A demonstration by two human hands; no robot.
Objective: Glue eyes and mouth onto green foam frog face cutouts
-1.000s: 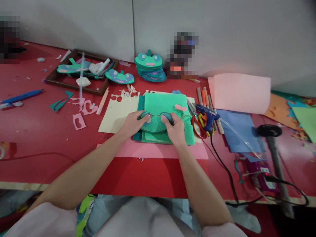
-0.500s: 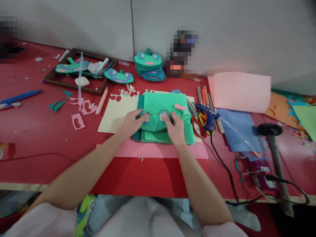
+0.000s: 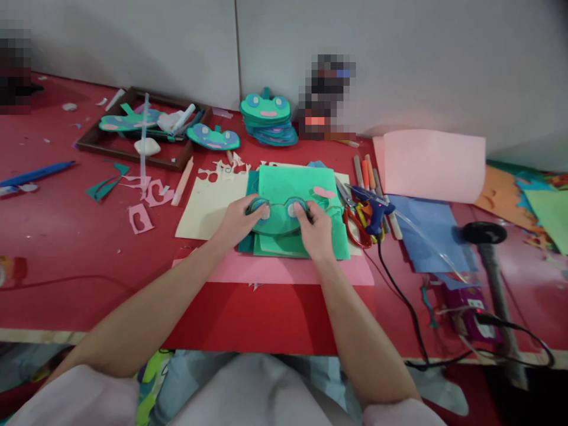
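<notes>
A green foam frog face (image 3: 278, 220) with two round eyes is held between my two hands at the middle of the table. My left hand (image 3: 242, 220) grips its left end, the thumb on the left eye. At the other end my right hand (image 3: 316, 229) pinches it, thumb beside the right eye. Beneath lie stacked green foam sheets (image 3: 295, 180), over a cream sheet (image 3: 199, 207) and a pink sheet (image 3: 288, 273). A small pink mouth-shaped piece (image 3: 324, 192) rests on the green sheet near my right hand.
Right of the sheets are scissors (image 3: 358, 231), a blue glue gun (image 3: 375, 212) with its cord, several markers (image 3: 366, 171) and a mallet (image 3: 490, 254). Behind stand a stack of frog faces (image 3: 268, 121) and a brown wooden tray (image 3: 128, 155). Pink scraps (image 3: 141, 219) lie left.
Almost nothing differs. My hands stay at both ends of the frog face, and my left thumb has shifted very slightly.
</notes>
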